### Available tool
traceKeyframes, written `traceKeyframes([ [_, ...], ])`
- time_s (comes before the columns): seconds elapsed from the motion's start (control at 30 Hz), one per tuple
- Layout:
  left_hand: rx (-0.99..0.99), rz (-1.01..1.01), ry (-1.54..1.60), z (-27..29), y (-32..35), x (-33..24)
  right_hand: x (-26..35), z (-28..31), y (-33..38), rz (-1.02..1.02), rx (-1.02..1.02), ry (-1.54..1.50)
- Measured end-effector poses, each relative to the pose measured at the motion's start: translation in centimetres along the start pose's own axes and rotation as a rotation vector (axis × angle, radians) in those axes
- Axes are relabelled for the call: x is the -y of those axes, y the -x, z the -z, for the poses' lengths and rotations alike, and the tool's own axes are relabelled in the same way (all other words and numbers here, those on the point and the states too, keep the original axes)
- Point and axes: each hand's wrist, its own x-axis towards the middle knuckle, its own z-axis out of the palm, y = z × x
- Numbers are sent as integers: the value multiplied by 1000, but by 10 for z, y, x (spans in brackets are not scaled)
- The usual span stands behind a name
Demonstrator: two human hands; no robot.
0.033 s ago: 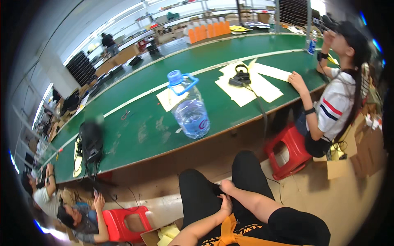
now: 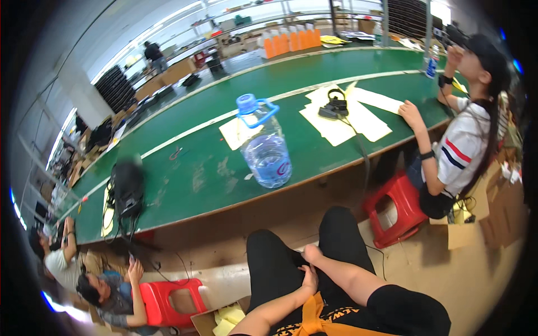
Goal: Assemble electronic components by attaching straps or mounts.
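My left hand (image 2: 307, 277) rests in my lap between my thighs, its fingers curled close under my right hand. Just above it, my right hand (image 2: 312, 255) is closed like a fist. Whether either one holds anything is hidden. Both are well below the green table (image 2: 224, 196). The nearest large thing on that table is a clear plastic water bottle (image 2: 268, 162) with a blue cap and handle, standing upright and part full. Yellow paper (image 2: 228, 137) lies behind the bottle.
A black device with a strap (image 2: 334, 109) and cable lies on yellow sheets (image 2: 370, 129). At right, a person (image 2: 465, 134) sits beside a red stool (image 2: 397, 210). A black backpack (image 2: 128, 187) is at left. Two people sit lower left, near another red stool (image 2: 171, 302); a cardboard box (image 2: 204, 323) stands beside me.
The view has shifted slightly, so the table and bottle appear a little farther right. My hands keep the same place and pose in my lap.
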Motion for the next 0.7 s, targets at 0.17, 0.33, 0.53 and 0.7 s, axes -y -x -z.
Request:
traceKeyframes([
  [0.17,90,-92,33,25,15,17,-4,0,2,-23,-51,-55],
  [0.33,104,-114,49,36,25,26,-10,-6,-4,33,-40,-2],
  [0.53,25,-51,9,22,18,13,-5,-4,2,26,-10,69],
  [0.7,-11,-90,-1,25,22,17,-10,-10,-4,9,73,164],
])
